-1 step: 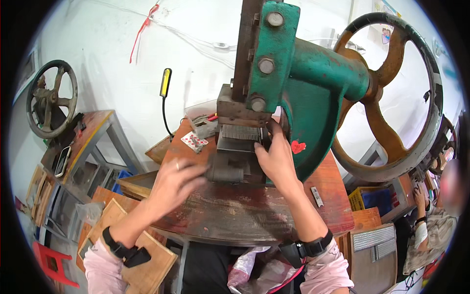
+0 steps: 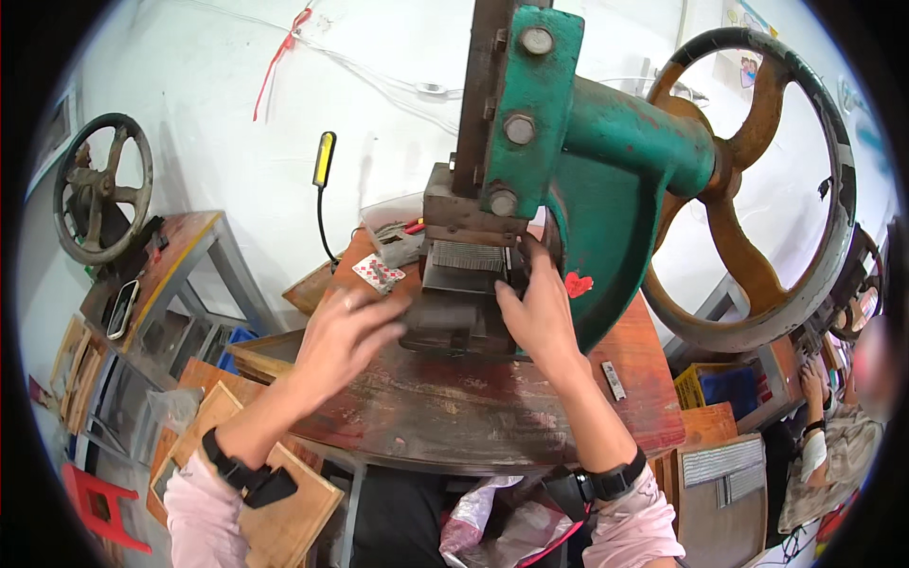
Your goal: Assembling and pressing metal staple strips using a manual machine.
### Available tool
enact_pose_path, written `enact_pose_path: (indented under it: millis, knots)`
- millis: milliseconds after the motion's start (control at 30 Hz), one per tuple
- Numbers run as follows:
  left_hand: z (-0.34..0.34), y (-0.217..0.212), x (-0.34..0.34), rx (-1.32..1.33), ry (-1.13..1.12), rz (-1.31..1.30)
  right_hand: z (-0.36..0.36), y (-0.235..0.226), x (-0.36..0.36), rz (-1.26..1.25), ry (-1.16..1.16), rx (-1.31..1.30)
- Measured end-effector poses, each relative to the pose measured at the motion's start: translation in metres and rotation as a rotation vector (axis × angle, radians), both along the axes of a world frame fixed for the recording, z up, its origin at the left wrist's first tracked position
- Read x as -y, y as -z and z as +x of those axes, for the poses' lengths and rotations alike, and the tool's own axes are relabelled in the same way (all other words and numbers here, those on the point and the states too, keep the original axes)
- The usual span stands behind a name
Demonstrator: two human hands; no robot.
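A green hand press point(image 2: 598, 199) stands on a worn reddish wooden table point(image 2: 426, 417), its dark steel ram block point(image 2: 473, 222) above a lower die. Thin grey ridged strips point(image 2: 469, 256) lie side by side on the die, under the block. My right hand point(image 2: 544, 308) is at the die's right side, thumb against its edge and forefinger raised by the block; the other fingers are partly hidden. My left hand point(image 2: 346, 336) hovers left of the die, fingers stretched and blurred, with nothing visible in them. A smeared grey block shape point(image 2: 445, 317) is near its fingertips.
A large handwheel point(image 2: 757, 189) rises at right. Behind the die are a clear bin point(image 2: 398, 241), a playing card point(image 2: 379, 273) and a yellow gooseneck lamp point(image 2: 324, 161). Wooden boards point(image 2: 294, 502) lie at lower left. Another person point(image 2: 833, 454) sits at far right.
My left hand has shifted slightly upward and right, with fingers still blurred. My right hand stays at the die's right side.
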State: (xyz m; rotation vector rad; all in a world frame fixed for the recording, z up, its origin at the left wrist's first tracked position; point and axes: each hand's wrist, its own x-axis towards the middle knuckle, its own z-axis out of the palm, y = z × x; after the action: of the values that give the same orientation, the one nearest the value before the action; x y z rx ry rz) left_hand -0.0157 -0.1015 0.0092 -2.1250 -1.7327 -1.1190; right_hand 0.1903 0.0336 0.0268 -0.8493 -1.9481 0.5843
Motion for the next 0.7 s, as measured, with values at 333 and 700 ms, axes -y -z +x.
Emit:
enact_pose_path:
  millis: [333, 700]
  knots:
    - [-0.002, -0.016, -0.082, -0.008, -0.287, -0.195, 0.100, -0.034, 0.062, 0.319, 0.002, 0.237]
    - [0.005, -0.022, -0.082, 0.104, -0.290, -0.505, 0.177, -0.082, 0.080, 0.421, 0.169, 0.274]
